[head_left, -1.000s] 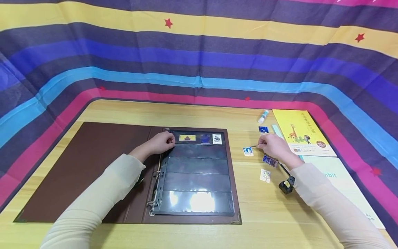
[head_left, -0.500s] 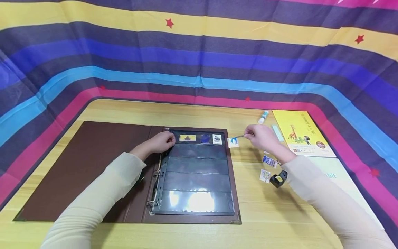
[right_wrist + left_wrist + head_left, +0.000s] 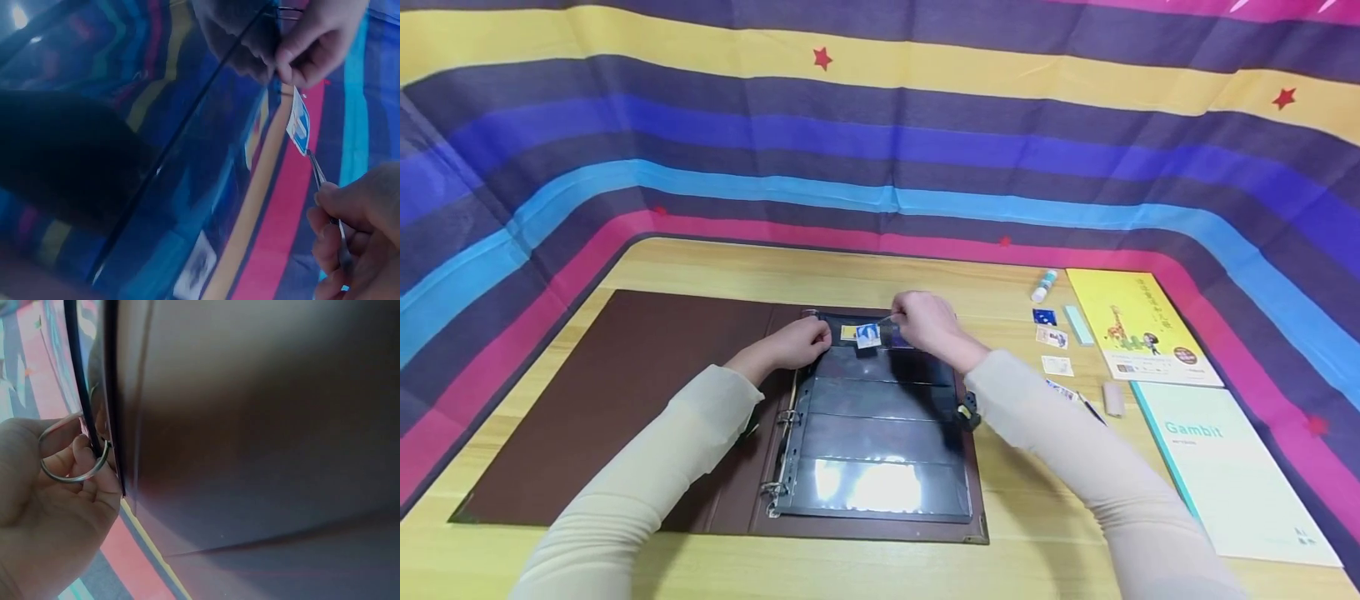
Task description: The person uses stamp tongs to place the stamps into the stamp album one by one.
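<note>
1. Stamp (image 3: 868, 336) hangs over the album page (image 3: 880, 398), toward the bench's (image 3: 737, 267) far edge.
2. Right hand (image 3: 927, 325) grips tweezers (image 3: 317, 169) holding it, presumably against fingermarks.
3. Left hand (image 3: 801, 342) pinches the page's far-left corner, seemingly for steadiness.
4. Loose stamps (image 3: 1052, 337) lie toward the right edge.

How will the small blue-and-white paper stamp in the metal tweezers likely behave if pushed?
The small blue-and-white paper stamp looks thin and flat, so it's probably very light and easily creased. The slim silver metal tweezers hold it only near one corner, so it may pivot if nudged. Its free end barely droops, suggesting some stiffness.
</note>
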`<state>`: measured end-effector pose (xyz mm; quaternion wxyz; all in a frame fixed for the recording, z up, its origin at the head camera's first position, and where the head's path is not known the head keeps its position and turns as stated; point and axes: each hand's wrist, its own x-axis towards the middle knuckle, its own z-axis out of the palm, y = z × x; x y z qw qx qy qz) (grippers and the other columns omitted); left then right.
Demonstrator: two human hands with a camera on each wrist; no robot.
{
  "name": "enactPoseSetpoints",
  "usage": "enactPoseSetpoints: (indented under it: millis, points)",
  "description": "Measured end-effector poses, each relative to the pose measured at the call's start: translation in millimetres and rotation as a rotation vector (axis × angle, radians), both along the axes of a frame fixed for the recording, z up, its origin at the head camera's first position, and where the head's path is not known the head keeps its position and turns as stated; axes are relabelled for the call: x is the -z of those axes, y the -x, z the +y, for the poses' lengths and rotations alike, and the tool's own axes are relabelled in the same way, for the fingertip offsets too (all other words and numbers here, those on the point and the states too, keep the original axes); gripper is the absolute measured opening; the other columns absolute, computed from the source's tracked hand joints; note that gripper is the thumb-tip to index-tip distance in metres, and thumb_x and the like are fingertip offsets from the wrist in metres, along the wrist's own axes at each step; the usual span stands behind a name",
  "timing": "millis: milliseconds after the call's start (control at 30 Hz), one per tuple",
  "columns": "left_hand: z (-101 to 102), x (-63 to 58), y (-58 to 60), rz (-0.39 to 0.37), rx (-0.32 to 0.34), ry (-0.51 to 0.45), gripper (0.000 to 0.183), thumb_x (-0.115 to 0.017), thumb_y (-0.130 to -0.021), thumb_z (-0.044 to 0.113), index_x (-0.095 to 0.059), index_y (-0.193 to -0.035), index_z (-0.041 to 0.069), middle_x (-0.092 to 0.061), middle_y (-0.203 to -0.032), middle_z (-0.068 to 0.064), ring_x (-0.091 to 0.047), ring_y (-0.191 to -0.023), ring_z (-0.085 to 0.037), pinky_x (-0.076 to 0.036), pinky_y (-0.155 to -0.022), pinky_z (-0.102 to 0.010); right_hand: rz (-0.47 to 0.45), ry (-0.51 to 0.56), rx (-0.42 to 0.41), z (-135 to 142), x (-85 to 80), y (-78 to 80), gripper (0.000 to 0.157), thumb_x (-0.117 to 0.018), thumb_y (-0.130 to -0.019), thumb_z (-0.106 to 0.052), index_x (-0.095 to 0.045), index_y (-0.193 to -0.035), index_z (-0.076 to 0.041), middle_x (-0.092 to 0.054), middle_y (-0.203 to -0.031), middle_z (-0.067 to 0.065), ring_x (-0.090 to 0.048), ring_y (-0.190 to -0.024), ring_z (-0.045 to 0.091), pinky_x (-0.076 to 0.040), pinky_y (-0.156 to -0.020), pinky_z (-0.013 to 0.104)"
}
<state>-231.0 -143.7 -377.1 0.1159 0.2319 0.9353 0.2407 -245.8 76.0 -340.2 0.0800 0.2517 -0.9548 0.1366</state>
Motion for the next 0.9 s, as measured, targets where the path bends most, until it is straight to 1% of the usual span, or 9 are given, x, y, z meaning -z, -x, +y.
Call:
enactPoseSetpoints:
  millis: [133,267,333,533,600,767,900]
  points:
    - [0.1,2.1,1.2,0.005,0.005,-0.002,0.012,-0.041,-0.085,0.01,-0.05,-0.08,0.004,-0.044,-0.075,-0.005,-0.041,-0.067,-0.017,-0.035,-0.06,-0.029,0.069,-0.037,-0.003,-17.0,7.8,5.3,0.007,-0.053,-0.072,-0.009,-0.059,-0.07,-0.014,-0.055,-0.067,-0.005,-0.051,-0.058,0.012,-0.037,-0.047,0.03]
    - [-0.3,2.8,1.8,0.017,0.01,0.008,0.012,-0.041,-0.085,0.01,-0.05,-0.08,0.005,-0.044,-0.075,-0.005,-0.041,-0.067,-0.017,-0.035,-0.061,-0.029,0.079,-0.045,0.014,-26.0,14.5,8.2,0.005,-0.056,-0.073,-0.012,-0.06,-0.071,-0.014,-0.056,-0.068,-0.004,-0.052,-0.059,0.013,-0.037,-0.048,0.031]
    - [0.2,2.9,1.7,0.024,0.007,0.01,0.012,-0.042,-0.085,0.01,-0.05,-0.079,0.004,-0.043,-0.075,-0.005,-0.041,-0.067,-0.017,-0.035,-0.061,-0.029,0.074,-0.044,0.022,-27.7,17.7,8.0,0.006,-0.055,-0.073,-0.01,-0.06,-0.071,-0.014,-0.056,-0.068,-0.004,-0.052,-0.059,0.013,-0.037,-0.048,0.032]
    - [0.3,2.7,1.6,0.016,-0.005,0.023,0.012,-0.041,-0.085,0.01,-0.049,-0.079,0.005,-0.043,-0.075,-0.005,-0.041,-0.067,-0.017,-0.035,-0.06,-0.029,-0.012,-0.05,0.03,-28.6,22.8,1.5,0.014,-0.047,-0.067,-0.004,-0.055,-0.063,-0.015,-0.051,-0.062,-0.006,-0.044,-0.052,0.011,-0.033,-0.042,0.028]
    - [0.4,2.4,1.1,0.01,-0.009,0.027,0.012,-0.04,-0.086,0.011,-0.049,-0.079,0.005,-0.043,-0.075,-0.005,-0.04,-0.067,-0.017,-0.034,-0.06,-0.029,-0.052,-0.058,0.023,-28.6,23.3,-2.1,0.013,-0.047,-0.069,-0.006,-0.054,-0.064,-0.015,-0.05,-0.061,-0.006,-0.043,-0.052,0.01,-0.033,-0.042,0.026]
    - [0.8,1.6,0.0,0.003,-0.011,0.027,0.012,-0.04,-0.086,0.01,-0.049,-0.08,0.004,-0.042,-0.076,-0.005,-0.04,-0.068,-0.017,-0.034,-0.06,-0.029,-0.134,-0.073,0.006,-28.6,22.2,-8.8,0.009,-0.052,-0.074,-0.012,-0.058,-0.069,-0.016,-0.053,-0.065,-0.007,-0.047,-0.057,0.008,-0.037,-0.048,0.025]
    - [1.7,1.8,0.4,0.014,-0.008,0.03,0.012,-0.041,-0.086,0.01,-0.049,-0.079,0.004,-0.042,-0.076,-0.005,-0.04,-0.068,-0.017,-0.034,-0.061,-0.029,-0.188,-0.083,-0.008,-27.4,20.8,-8.2,0.009,-0.051,-0.074,-0.012,-0.059,-0.071,-0.015,-0.055,-0.068,-0.007,-0.048,-0.059,0.009,-0.039,-0.053,0.025]
